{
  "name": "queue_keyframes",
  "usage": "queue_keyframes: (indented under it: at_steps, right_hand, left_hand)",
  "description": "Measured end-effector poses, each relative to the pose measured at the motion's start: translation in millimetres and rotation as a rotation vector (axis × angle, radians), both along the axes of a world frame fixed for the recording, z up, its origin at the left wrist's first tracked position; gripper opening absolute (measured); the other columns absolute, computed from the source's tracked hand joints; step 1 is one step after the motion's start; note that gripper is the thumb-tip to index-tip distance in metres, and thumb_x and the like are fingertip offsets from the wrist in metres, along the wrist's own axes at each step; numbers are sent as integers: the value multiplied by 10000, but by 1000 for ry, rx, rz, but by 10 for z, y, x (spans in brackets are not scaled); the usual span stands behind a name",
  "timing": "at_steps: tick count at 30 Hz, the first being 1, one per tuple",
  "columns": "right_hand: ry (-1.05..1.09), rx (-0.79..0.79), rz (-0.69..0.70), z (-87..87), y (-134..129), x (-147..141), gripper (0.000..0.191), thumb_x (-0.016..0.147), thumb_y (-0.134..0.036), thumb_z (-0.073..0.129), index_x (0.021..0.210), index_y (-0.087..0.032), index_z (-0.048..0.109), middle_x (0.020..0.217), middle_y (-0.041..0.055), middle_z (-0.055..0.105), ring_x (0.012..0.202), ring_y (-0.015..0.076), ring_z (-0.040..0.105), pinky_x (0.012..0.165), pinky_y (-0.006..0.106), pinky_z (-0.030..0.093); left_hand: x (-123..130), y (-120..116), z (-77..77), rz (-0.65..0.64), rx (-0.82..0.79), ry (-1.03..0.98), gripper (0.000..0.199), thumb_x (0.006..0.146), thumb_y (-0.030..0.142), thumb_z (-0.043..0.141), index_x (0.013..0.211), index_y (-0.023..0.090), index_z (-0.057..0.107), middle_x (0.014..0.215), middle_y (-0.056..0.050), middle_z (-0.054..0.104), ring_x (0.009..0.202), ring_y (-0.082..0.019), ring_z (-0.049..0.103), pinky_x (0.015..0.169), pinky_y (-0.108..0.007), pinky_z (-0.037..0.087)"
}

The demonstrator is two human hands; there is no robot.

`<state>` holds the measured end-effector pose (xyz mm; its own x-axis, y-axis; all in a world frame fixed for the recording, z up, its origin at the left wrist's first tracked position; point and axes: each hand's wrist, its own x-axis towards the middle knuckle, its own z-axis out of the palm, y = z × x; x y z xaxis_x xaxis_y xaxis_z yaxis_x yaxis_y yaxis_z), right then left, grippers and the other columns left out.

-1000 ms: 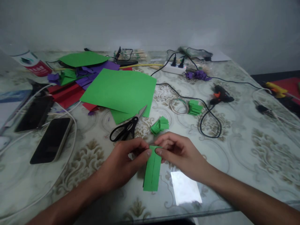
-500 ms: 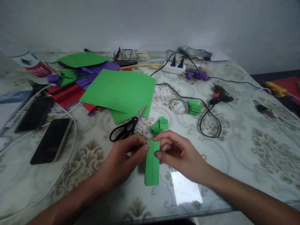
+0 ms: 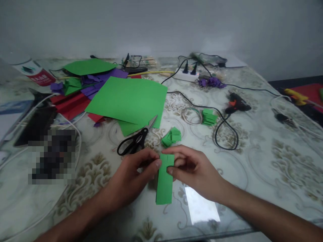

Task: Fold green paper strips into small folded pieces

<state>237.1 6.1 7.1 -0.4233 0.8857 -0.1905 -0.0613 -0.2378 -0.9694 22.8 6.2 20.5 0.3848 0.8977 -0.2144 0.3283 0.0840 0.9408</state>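
Observation:
A folded strip of green paper [image 3: 164, 188] is held between my two hands near the front of the table, its long side pointing toward me. My left hand [image 3: 137, 173] pinches its upper left edge with thumb and forefinger. On the opposite edge, my right hand [image 3: 193, 168] grips the strip, thumb in front and fingers behind. A short crease or slit shows near the strip's top. Just beyond my hands lie small folded green pieces [image 3: 172, 136]. Black-handled scissors [image 3: 137, 138] rest beside them, blades apart, partly behind my left hand.
Large green sheets [image 3: 128, 99] lie at the middle left, with purple and red paper behind. A glue gun [image 3: 237, 102] with a looped black cord sits at right. A white power strip [image 3: 186, 74] stands at the back. Green folded pieces [image 3: 209, 117] lie near a ring [image 3: 192, 115].
The strip's visible face differs: the lengthwise centre seam no longer shows, and a mostly plain face with a short line at the top does. Both hands keep their grip.

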Motion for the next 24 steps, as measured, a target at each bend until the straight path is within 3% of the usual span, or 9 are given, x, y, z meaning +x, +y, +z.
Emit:
queue_keyframes:
  at_steps: [5, 11, 16, 24]
  right_hand:
    - [-17, -33, -55, 27, 18, 8, 300, 861, -232, 743, 1159, -218, 711, 692, -61, 513, 595, 95, 480, 554, 230, 364]
    - [-58, -51, -13, 91, 38, 24, 260, 916, -342, 708, 1129, -193, 709, 778, -7, 622, 716, 143, 577, 648, 260, 458]
    - [-183, 33, 15, 63, 59, 10, 240, 920, -397, 727, 836, -173, 722, 718, 5, 631, 685, 145, 544, 622, 264, 417]
    - [-170, -2, 38, 49, 37, 11, 270, 903, -430, 756, 823, -172, 748, 719, 19, 674, 676, 142, 575, 612, 245, 448]
  left_hand:
    - [-2, -1, -4, -63, 0, 37, 278, 1011, 376, 566, 827, 181, 638, 744, 3, 609, 718, -164, 565, 628, -268, 430]
    - [30, -14, 8, -113, 55, 89, 195, 980, 248, 566, 809, 180, 629, 712, 29, 601, 676, -131, 551, 614, -229, 421]
    - [53, -43, 7, -127, 106, 84, 126, 916, 154, 598, 796, 174, 628, 691, 42, 614, 652, -109, 570, 616, -201, 429]
    - [47, -25, 12, -106, 129, 81, 110, 916, 165, 595, 818, 173, 644, 708, 36, 622, 666, -112, 576, 612, -203, 427]
